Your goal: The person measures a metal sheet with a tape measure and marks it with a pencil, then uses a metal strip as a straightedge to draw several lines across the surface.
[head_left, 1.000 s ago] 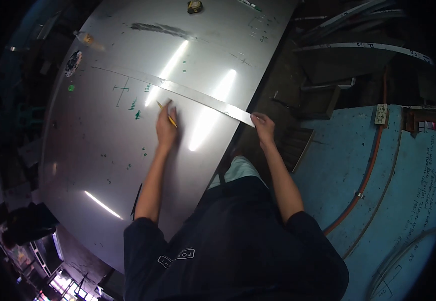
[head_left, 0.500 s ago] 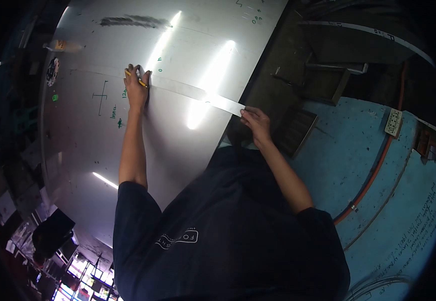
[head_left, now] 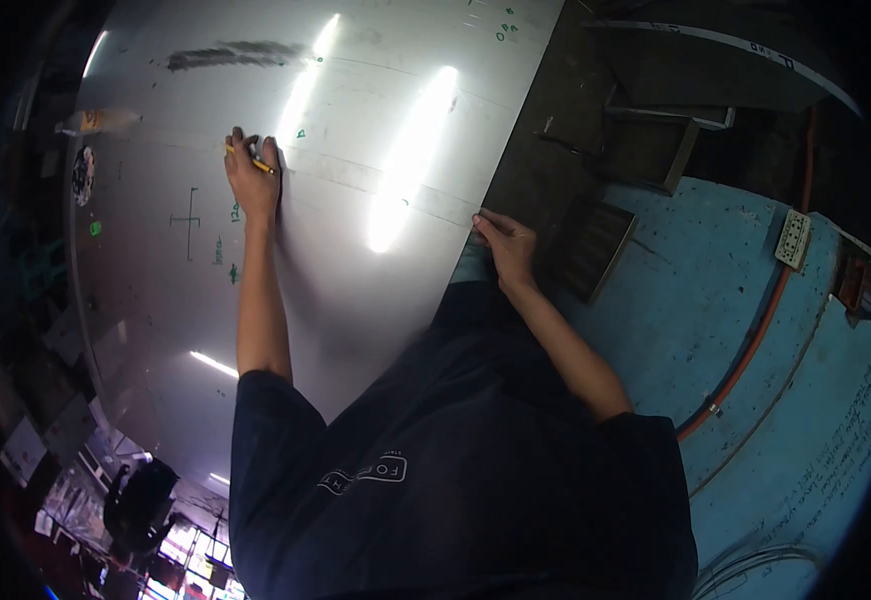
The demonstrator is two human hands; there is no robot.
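Observation:
My left hand rests on a large pale, glossy sheet, fingers bent, with a yellow pencil held across them. What lies under its palm is hidden. At the sheet's right edge, my right hand is closed, thumb and fingertips pinched together. A faint, pale flat strip seems to run across the sheet between both hands, its outline partly lost in the glare. Its end appears to be in the right fingertips.
Green marker writing and a dark smear mark the sheet. A bottle and a green object lie near its far left side. Right of the edge are a dark open frame and a socket strip with an orange conduit.
The strip, plainly visible and bright near my right hand before, now looks faint against the sheet. My right hand has come to the sheet's edge. The view has shifted slightly.

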